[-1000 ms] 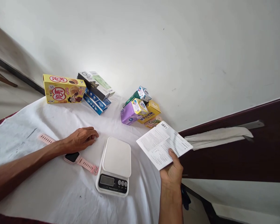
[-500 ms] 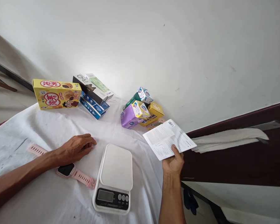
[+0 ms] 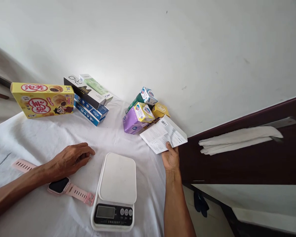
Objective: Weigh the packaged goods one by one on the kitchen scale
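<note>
My right hand (image 3: 171, 158) grips the near edge of a flat white printed packet (image 3: 160, 135), thumb on top. A barcode and small text show on its upper face. The packet is tilted in front of a yellow box (image 3: 161, 109) and partly hides it. My left hand (image 3: 66, 160) rests on the white cloth with its fingers loosely bent and nothing in them. Under that wrist lies a pink-strapped smartwatch (image 3: 59, 185), partly covered by the forearm. Between my hands stands a white kitchen scale (image 3: 117, 177), its plate bare and its display blank.
A purple carton (image 3: 133, 121) and a green carton (image 3: 135, 101) stand by the wall. Further left are a yellow snack box (image 3: 43, 102), a black-and-white box (image 3: 85, 92), a pale green box (image 3: 96, 86) and blue boxes (image 3: 88, 113). A folded white cloth (image 3: 239, 140) hangs at right.
My right hand has brought the white packet left and slightly up, closer to the cartons. The view has shifted a little. My left hand still rests on the cloth.
</note>
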